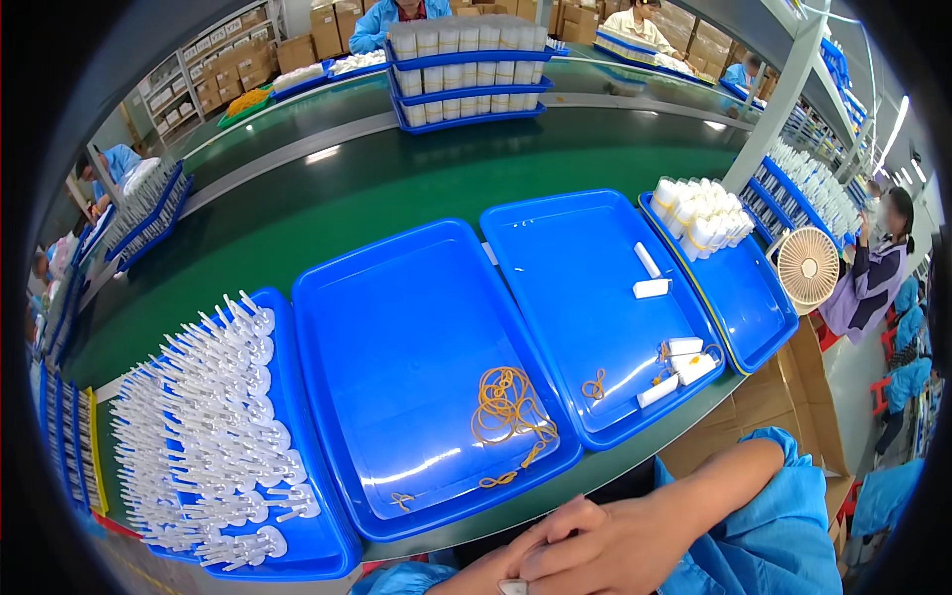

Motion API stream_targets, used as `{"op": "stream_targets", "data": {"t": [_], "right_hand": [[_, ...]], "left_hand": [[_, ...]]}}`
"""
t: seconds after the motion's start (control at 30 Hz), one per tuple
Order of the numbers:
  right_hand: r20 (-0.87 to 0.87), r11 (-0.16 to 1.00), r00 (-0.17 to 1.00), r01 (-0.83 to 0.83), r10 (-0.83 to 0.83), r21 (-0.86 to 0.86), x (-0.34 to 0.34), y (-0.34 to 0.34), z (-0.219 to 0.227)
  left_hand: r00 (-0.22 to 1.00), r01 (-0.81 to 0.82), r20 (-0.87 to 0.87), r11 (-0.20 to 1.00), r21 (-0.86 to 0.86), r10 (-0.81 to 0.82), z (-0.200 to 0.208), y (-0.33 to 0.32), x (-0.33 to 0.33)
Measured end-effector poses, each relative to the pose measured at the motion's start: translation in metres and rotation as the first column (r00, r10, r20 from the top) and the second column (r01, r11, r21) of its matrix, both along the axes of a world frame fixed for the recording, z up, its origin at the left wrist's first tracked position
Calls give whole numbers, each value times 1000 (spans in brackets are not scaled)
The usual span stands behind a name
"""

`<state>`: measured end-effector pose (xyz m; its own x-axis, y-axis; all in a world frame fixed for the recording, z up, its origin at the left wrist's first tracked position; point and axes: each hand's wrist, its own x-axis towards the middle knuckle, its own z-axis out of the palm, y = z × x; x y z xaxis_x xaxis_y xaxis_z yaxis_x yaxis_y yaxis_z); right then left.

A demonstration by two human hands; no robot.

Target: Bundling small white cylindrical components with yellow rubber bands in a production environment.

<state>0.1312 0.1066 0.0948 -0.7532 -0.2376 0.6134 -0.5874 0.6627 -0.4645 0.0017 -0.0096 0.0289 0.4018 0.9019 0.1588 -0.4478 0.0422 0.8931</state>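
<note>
At the lower edge my right hand lies across my left hand, its fingers curled over it. Most of the left hand's fingers are hidden beneath, so their state does not show. Beside a right fingertip is a small pale spot that I cannot make out. Closest to the hands is a blue tray with loose yellow rubber bands. The blue tray to its right bears several white box-like pieces and a few rubber bands. Neither hand touches a tray.
At left, a blue tray holds many white thin-stemmed parts. Banded white cylinders fill part of a right-hand tray, near a beige fan. Across the green bench stand stacked trays of cylinders. Other people work around; a metal post rises at right.
</note>
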Motion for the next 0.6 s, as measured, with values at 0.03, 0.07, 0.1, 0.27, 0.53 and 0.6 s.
{"op": "stream_targets", "data": {"t": [0.03,0.07,0.1,0.27,0.53,0.6], "right_hand": [[120,996,993,11,0,-88,8,1,-16],[235,983,972,53,-11,-173,14,3,-26],[271,956,960,146,-74,-256,15,17,-32],[282,715,665,573,-691,400,4,59,-57],[135,592,615,641,-777,488,3,68,-74],[166,620,607,695,-777,363,3,61,-60]], "left_hand": [[1000,-5,-24,998,-70,3,0,-4,-1],[999,38,-9,979,-203,-41,-11,-14,-5],[997,80,12,940,-331,-81,-20,-22,-8],[947,-187,188,923,-335,260,-15,-14,-1],[858,-361,267,885,-294,439,-4,-6,0],[844,-512,28,820,-256,536,-8,-7,-3]]}}
